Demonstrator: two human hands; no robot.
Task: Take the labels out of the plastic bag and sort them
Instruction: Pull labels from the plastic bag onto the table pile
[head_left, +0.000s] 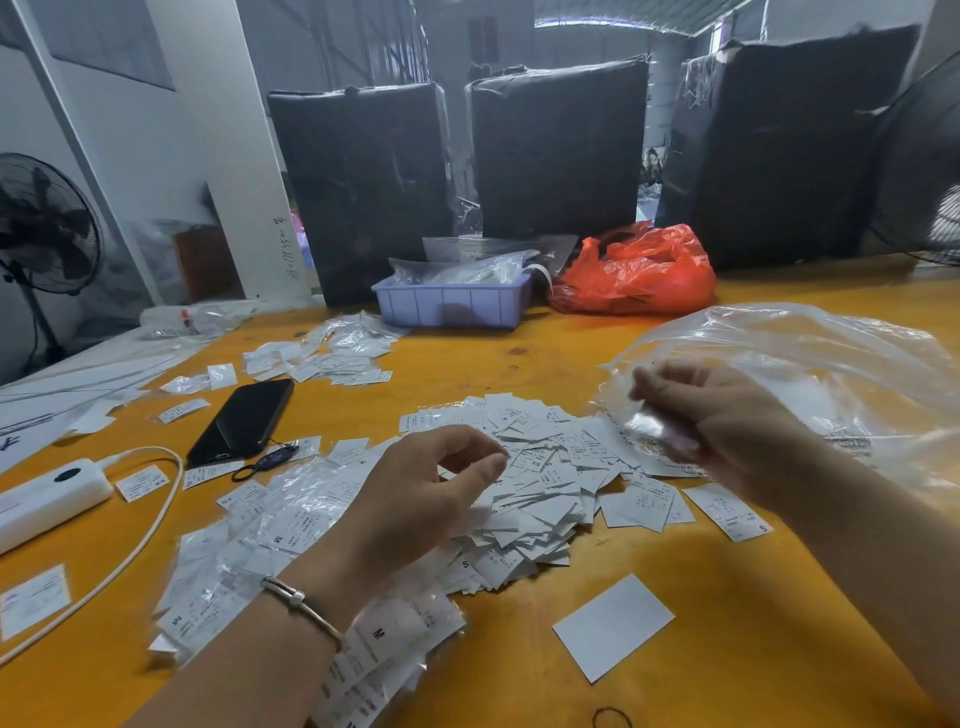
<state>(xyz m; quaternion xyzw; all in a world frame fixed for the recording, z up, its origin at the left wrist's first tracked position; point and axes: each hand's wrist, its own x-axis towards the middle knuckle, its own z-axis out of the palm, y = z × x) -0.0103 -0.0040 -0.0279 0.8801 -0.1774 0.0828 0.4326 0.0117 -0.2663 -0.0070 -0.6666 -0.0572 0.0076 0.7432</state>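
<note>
Left hand (415, 499) hovering, fingers loosely curled, directly over label pile (540, 483); right hand (711, 421) pinching clear plastic bag (810, 364) alongside.

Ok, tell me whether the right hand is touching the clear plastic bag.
Touching: the head view shows the right hand with its fingers pinching the clear plastic bag at its edge.

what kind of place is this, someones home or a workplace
Most likely a garment factory or packing workshop, not a home. Loose size labels marked S and M cover the yellow worktable, tall black-wrapped bales stand behind it, and an industrial fan stands at the left.
</note>
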